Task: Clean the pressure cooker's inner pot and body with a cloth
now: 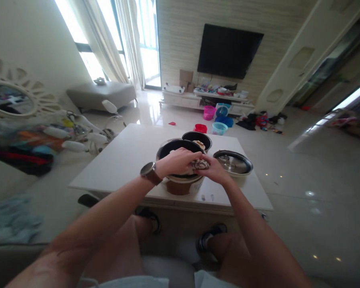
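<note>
A rice cooker body with a brown band and dark interior stands near the table's front edge. Over its opening, my left hand, with a watch on the wrist, is closed on a bunched brown-and-white patterned cloth. From the other side my right hand grips the same cloth, its fingers meeting the left ones. Just behind sits a dark inner pot with a beige and brown item in it, whose kind I cannot make out. The cooker's round metal lid lies at the right, underside up.
The white table also bears small bits near its front edge. Beyond it, a red basin and a turquoise basket are on the floor. A white floor lamp stands at the left. My legs are below the table edge.
</note>
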Tool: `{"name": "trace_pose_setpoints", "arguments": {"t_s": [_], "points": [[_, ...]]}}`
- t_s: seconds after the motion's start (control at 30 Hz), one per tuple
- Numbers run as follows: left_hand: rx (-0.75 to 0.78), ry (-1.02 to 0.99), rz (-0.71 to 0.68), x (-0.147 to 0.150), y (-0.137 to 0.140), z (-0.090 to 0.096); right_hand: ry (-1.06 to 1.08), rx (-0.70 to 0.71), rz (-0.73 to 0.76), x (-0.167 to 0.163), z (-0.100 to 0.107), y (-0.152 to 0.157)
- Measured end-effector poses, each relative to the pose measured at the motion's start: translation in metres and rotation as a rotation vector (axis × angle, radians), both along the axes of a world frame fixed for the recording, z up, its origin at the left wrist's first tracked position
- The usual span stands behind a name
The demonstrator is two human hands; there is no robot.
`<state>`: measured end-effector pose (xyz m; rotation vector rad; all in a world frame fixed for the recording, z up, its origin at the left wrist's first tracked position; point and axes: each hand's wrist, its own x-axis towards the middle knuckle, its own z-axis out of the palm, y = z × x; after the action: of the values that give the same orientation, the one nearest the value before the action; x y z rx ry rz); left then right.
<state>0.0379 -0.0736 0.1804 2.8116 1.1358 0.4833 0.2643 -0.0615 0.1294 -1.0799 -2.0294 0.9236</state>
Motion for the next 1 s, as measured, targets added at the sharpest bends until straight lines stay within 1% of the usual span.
{"name": "trace_pose_setpoints", "arguments": {"t_s": [0.07, 0.1, 0.17, 0.2, 0.23, 0.3, 0.37, 0.4, 0.43, 0.47, 0.53, 0.57, 0.6, 0.63, 0.67, 0.73, 0.83, 0.93, 1.0], "points": [[0.048, -0.108, -0.001, -0.010, -0.003, -0.008, -0.019, -0.082, 0.035, -0.010, 0.009, 0.008], [0.057, -0.182, -0.004, -0.016, -0.004, -0.012, -0.021, -0.106, 0.024, -0.015, 0.012, 0.012], [0.068, -0.406, 0.027, -0.032, -0.002, -0.022, -0.003, -0.142, -0.077, -0.022, 0.016, 0.020], [0.072, -0.552, 0.077, -0.043, 0.001, -0.028, 0.016, -0.159, -0.156, -0.024, 0.017, 0.024], [0.076, -0.716, 0.152, -0.055, 0.005, -0.037, 0.033, -0.176, -0.240, -0.027, 0.018, 0.029], [0.080, -1.061, 0.381, -0.081, 0.016, -0.058, 0.036, -0.197, -0.385, -0.030, 0.020, 0.039], [0.062, -1.381, 0.622, -0.103, 0.028, -0.085, -0.023, -0.149, -0.484, -0.037, 0.023, 0.048], [0.037, -1.478, 0.728, -0.111, 0.033, -0.099, -0.084, -0.090, -0.514, -0.042, 0.025, 0.051], [-0.023, -1.527, 0.799, -0.115, 0.036, -0.112, -0.164, -0.016, -0.536, -0.049, 0.027, 0.052], [-0.136, -1.557, 0.818, -0.117, 0.037, -0.122, -0.260, 0.061, -0.545, -0.058, 0.028, 0.053], [-0.414, -1.669, 0.793, -0.115, 0.035, -0.137, -0.471, 0.172, -0.516, -0.079, 0.028, 0.051], [-0.535, -1.722, 0.757, -0.111, 0.032, -0.140, -0.567, 0.186, -0.476, -0.091, 0.025, 0.049], [-0.618, -1.766, 0.723, -0.106, 0.029, -0.141, -0.650, 0.176, -0.419, -0.102, 0.021, 0.047], [-0.658, -1.793, 0.698, -0.102, 0.025, -0.141, -0.719, 0.150, -0.367, -0.112, 0.015, 0.046], [-0.664, -1.800, 0.683, -0.098, 0.022, -0.140, -0.782, 0.118, -0.322, -0.121, 0.009, 0.044], [-0.630, -1.780, 0.684, -0.092, 0.018, -0.139, -0.875, 0.041, -0.231, -0.132, -0.005, 0.044], [-0.566, -1.750, 0.703, -0.087, 0.021, -0.141, -0.927, -0.076, -0.079, -0.134, -0.024, 0.049], [-0.524, -1.761, 0.712, -0.083, 0.031, -0.148, -0.905, -0.090, 0.049, -0.131, -0.038, 0.054], [-0.518, -1.781, 0.719, -0.080, 0.039, -0.152, -0.900, -0.080, 0.094, -0.130, -0.045, 0.056]]}}
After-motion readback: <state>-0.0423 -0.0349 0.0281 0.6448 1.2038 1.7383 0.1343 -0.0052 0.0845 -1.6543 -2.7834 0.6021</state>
